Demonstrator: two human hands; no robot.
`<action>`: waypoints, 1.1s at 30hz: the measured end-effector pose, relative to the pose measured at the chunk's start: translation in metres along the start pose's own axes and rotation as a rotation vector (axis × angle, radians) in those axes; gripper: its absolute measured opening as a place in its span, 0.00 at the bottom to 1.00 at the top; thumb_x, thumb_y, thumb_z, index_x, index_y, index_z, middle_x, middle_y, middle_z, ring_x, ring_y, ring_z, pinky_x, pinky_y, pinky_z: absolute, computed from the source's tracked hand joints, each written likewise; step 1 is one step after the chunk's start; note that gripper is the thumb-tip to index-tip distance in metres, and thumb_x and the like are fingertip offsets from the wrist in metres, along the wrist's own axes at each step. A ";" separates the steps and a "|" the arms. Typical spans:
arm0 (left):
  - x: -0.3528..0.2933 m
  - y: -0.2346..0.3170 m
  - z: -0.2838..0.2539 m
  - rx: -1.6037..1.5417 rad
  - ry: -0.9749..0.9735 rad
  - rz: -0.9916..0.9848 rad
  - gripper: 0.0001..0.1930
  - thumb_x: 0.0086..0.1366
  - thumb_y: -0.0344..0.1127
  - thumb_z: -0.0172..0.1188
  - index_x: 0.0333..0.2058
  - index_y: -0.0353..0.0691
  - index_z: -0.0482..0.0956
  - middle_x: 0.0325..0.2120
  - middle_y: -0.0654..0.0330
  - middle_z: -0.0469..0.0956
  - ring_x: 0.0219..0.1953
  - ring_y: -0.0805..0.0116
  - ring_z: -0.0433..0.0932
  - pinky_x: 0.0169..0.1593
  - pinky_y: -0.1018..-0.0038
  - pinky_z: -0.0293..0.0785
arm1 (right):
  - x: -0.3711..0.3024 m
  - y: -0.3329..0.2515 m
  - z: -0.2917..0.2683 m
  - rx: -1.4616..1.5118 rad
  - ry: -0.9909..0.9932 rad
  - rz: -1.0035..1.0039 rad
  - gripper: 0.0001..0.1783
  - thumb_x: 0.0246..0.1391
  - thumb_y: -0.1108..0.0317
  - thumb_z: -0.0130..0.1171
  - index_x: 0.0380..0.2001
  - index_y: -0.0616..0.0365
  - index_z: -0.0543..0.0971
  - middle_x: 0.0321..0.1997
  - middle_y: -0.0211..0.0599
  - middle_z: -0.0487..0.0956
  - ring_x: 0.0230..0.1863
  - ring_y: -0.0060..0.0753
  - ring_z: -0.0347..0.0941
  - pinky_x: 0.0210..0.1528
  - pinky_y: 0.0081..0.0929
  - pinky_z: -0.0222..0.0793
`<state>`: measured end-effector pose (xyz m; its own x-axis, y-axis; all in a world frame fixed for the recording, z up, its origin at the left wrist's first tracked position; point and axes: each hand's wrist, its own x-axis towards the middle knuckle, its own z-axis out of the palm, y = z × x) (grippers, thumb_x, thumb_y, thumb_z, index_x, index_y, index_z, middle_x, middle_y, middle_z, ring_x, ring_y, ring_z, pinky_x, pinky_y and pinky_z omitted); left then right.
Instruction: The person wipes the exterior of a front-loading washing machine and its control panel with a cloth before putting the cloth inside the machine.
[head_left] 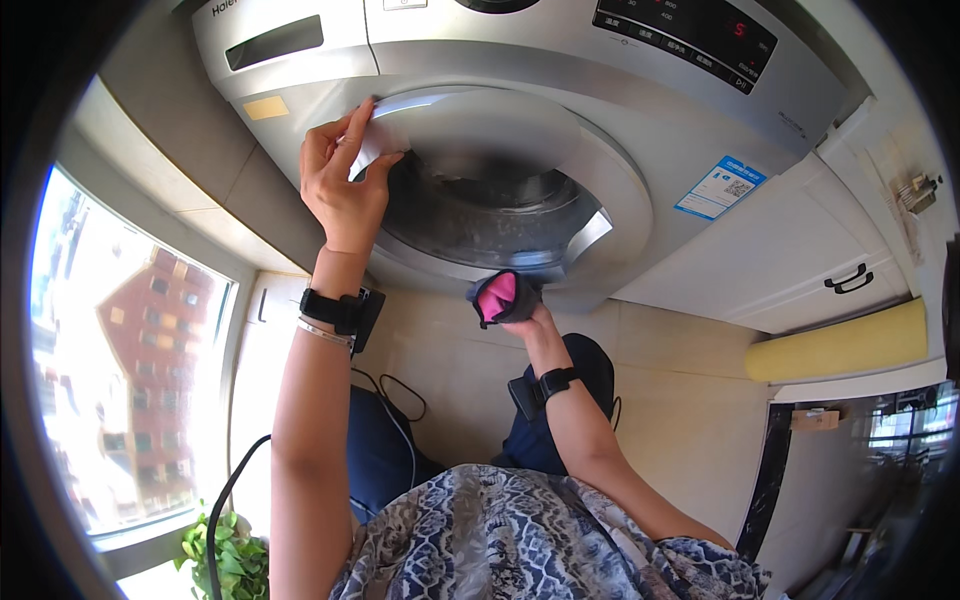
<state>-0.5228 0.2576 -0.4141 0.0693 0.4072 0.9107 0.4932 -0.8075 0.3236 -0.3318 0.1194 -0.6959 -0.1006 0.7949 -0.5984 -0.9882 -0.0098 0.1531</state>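
A silver front-loading washing machine stands in front of me. Its round door has a wide silver ring around dark glass, and the drum shows dimly behind. My left hand grips the upper left part of the door's ring, with fingertips on the outer rim and the thumb toward the glass. Below the door, my right hand holds a small dark cloth piece with a bright pink inside. The cloth is bunched up, so its exact kind cannot be made out. It covers most of the right fingers.
A bright window is at the left, with a leafy plant below it. White cabinets adjoin the machine on the right. A yellow roll lies beside them. Cables run by my knees over the tiled floor.
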 end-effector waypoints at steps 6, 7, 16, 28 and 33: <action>-0.064 0.042 -0.019 0.025 -0.055 0.074 0.29 0.49 0.17 0.61 0.53 0.38 0.75 0.51 0.50 0.70 0.53 0.51 0.72 0.57 0.63 0.68 | -0.070 0.043 -0.012 -0.492 -0.257 -0.273 0.21 0.65 0.54 0.45 0.45 0.63 0.74 0.43 0.37 0.78 0.44 0.35 0.75 0.49 0.36 0.72; -0.093 0.055 -0.018 -0.110 -0.135 0.073 0.27 0.50 0.17 0.60 0.51 0.39 0.77 0.47 0.50 0.72 0.52 0.52 0.72 0.56 0.65 0.67 | -0.081 0.040 -0.015 -0.491 -0.249 -0.277 0.21 0.65 0.54 0.45 0.45 0.63 0.74 0.43 0.37 0.78 0.44 0.35 0.75 0.49 0.36 0.72; -0.210 0.077 0.023 -0.466 -0.864 -0.247 0.15 0.55 0.25 0.62 0.43 0.41 0.82 0.33 0.55 0.78 0.35 0.54 0.77 0.40 0.64 0.73 | -0.171 0.029 0.044 -1.037 -0.097 -1.599 0.19 0.59 0.68 0.58 0.51 0.63 0.73 0.49 0.36 0.73 0.45 0.32 0.72 0.49 0.28 0.69; -0.222 0.059 0.042 -0.376 -0.964 -0.342 0.16 0.54 0.29 0.64 0.44 0.41 0.81 0.38 0.51 0.78 0.40 0.50 0.77 0.45 0.64 0.74 | -0.110 -0.017 0.000 -1.670 0.319 -1.958 0.18 0.35 0.82 0.62 0.35 0.54 0.83 0.39 0.41 0.71 0.41 0.42 0.72 0.45 0.32 0.69; -0.237 0.038 0.045 -0.339 -1.002 -0.442 0.17 0.53 0.31 0.65 0.43 0.42 0.82 0.40 0.51 0.78 0.43 0.50 0.76 0.47 0.63 0.74 | -0.135 0.006 0.060 -1.596 0.183 -2.169 0.20 0.34 0.83 0.62 0.36 0.53 0.83 0.40 0.40 0.71 0.41 0.41 0.72 0.45 0.32 0.70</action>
<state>-0.4811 0.1496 -0.6296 0.6827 0.7180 0.1356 0.3980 -0.5209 0.7552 -0.3172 0.0483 -0.5671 0.5406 0.3462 0.7668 0.8162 0.0051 -0.5778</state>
